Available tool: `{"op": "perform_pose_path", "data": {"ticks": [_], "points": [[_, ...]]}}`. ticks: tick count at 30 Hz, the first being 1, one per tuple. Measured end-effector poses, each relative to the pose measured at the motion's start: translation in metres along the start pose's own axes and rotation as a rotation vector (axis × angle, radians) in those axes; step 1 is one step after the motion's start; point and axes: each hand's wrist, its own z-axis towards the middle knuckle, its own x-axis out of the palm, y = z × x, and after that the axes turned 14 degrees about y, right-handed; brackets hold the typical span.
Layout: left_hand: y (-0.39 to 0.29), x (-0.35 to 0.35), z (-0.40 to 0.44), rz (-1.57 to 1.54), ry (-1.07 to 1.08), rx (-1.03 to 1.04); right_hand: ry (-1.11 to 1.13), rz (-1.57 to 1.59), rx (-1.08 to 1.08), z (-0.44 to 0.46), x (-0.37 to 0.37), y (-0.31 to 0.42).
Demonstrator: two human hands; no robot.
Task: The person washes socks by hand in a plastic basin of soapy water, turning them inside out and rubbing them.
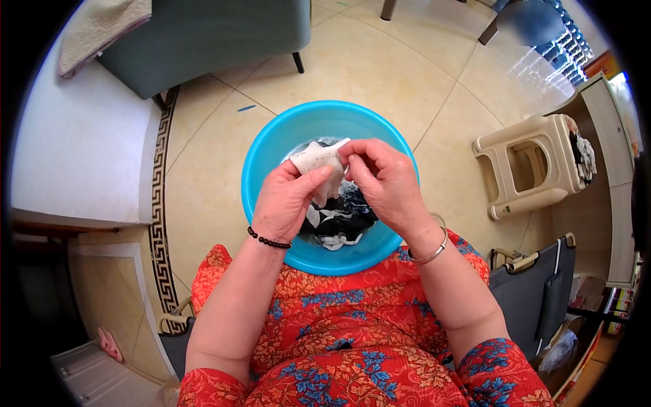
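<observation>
From where I stand, both hands are on one small white cloth (313,161), close together but not touching, above the middle of the blue basin (325,110). The left hand (293,197) has it pinched between thumb and fingers; the right hand (388,178) grips the corner nearest the basin's right edge with its fingertips. The cloth's lower end hangs towards the dark clothes (349,220) heaped in the basin, in what looks like water.

The right hand's hold is small, so I'd judge that a wet, slippery corner could slide out. A hard pull between the two hands might stretch or tear thin fabric. The beaded bracelet (269,239) and the bangle (432,256) could snag a loose fold. The basin's near rim is close against the red dress (346,305), so a splash over that edge would soak it.
</observation>
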Motion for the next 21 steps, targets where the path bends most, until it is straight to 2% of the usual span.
{"op": "perform_pose_path", "data": {"ticks": [6,8,14,18,21], "points": [[0.005,0.001,0.002,0.092,-0.028,0.016,0.008,-0.176,-0.040,-0.001,-0.001,0.010],[0.007,0.003,0.002,0.103,-0.037,0.014,-0.005,-0.373,-0.113,-0.002,-0.001,0.007],[0.010,0.008,0.002,0.103,-0.048,0.036,-0.090,-0.474,-0.120,-0.001,0.003,0.007],[0.009,0.006,0.004,-0.039,-0.023,0.034,-0.158,-0.387,-0.012,0.003,0.000,0.000],[0.005,0.007,0.003,-0.035,-0.013,0.041,-0.113,-0.115,0.167,0.005,-0.008,0.010]]}}
